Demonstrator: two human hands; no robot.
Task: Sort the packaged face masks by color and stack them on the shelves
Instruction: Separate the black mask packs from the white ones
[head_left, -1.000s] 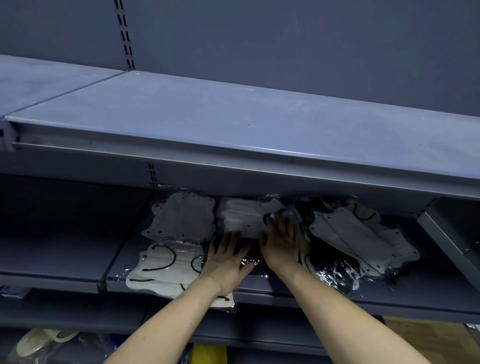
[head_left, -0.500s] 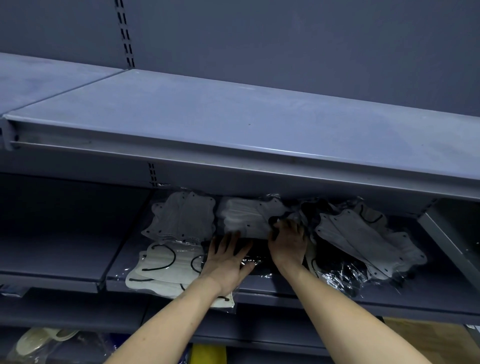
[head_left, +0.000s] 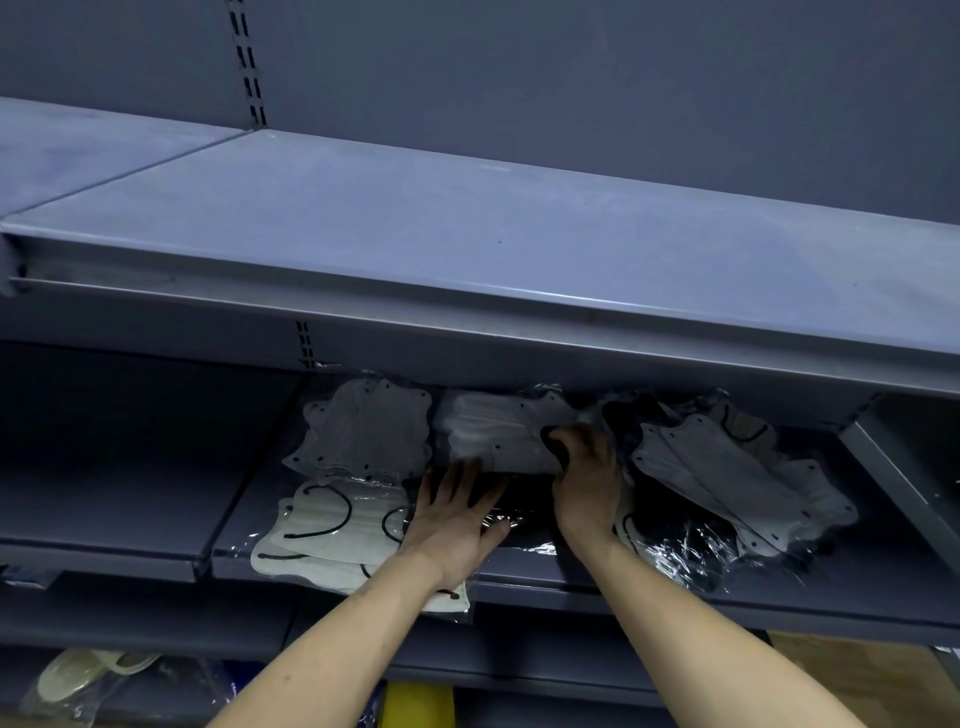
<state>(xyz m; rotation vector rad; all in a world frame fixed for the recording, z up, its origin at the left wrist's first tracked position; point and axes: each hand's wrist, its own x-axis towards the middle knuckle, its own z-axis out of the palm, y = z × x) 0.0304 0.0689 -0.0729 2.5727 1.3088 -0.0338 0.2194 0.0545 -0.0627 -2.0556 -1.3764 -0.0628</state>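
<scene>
On the grey shelf (head_left: 857, 597), left hand (head_left: 457, 525) rests flat; right hand (head_left: 589, 483) fingers pinch a white mask pack (head_left: 498, 436).

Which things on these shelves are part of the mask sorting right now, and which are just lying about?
Part of the job:
- left hand flat on the black mask packs
- right hand gripping the white mask stack
- grey mask pile
- white packs with black loops
- mixed heap
- middle shelf

Lying about:
- pale slippers
- yellow item
- top shelf
</scene>
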